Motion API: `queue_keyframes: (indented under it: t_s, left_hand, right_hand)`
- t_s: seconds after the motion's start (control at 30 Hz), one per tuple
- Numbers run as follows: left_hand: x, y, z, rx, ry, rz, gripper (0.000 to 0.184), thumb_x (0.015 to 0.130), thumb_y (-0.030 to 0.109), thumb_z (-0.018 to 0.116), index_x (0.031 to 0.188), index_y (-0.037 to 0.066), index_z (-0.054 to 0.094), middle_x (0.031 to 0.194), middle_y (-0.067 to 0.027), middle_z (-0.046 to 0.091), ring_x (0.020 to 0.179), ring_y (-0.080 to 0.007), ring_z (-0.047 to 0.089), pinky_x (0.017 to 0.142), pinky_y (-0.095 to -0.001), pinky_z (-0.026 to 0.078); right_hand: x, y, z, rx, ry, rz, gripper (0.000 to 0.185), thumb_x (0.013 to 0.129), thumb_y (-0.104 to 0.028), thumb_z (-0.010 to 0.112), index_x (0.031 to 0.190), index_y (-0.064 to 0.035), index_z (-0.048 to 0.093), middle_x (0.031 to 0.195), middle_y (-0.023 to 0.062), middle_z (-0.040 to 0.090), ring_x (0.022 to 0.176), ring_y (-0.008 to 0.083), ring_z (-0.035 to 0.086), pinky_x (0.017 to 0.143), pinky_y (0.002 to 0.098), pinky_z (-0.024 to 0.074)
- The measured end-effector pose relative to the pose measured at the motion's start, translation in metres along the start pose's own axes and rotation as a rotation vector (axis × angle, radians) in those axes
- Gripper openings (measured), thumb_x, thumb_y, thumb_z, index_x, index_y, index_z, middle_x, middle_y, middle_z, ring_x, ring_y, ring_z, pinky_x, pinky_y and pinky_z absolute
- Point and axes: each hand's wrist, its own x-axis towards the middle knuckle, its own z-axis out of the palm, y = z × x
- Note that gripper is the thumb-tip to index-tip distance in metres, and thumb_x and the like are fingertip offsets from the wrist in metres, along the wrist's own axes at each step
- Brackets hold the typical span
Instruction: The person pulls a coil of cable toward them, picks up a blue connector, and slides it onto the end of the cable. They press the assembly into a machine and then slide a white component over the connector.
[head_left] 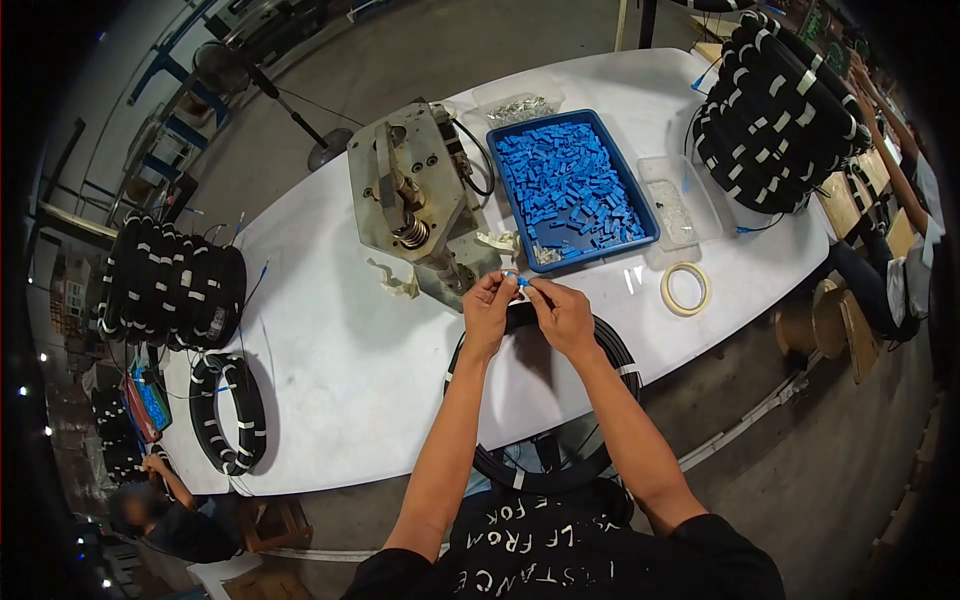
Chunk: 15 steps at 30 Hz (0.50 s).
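My left hand (486,312) and my right hand (564,318) meet above the table's front half, both closed in a pinch. Between their fingertips is a small blue connector (522,281), partly covered by the fingers. Below my hands, a coil of black cable (622,362) bound with white tape hangs over the table edge against my body. Just beyond my fingers stand a metal press (385,215) and a blue tray (642,212) full of small blue connector pieces (570,175).
A roll of tape (707,288) lies at right, beside a clear plastic box (650,215) of small parts. Stacked cable coils (780,120) stand back right, more coils (170,285) at left. One coil (255,415) lies front left. Another person (185,520) sits at lower left.
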Motion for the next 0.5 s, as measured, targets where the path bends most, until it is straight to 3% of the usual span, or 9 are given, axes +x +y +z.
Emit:
queue_keyframes:
  t_s: [0.5]
  left_hand:
    - [0.0014,-0.0045,0.0023,0.131,-0.001,0.070,0.020,0.095,0.015,0.064,0.103,-0.003,0.064,0.092,-0.0030,0.065,0.079,-0.0083,0.059,0.075,-0.0239,0.051]
  right_hand:
    - [-0.0015,0.0016,0.0012,-0.018,0.041,0.010,0.015,0.091,-0.019,0.063,0.098,-0.0069,0.069,0.078,0.0143,0.067,0.067,0.0341,0.064,0.057,0.0381,0.0489]
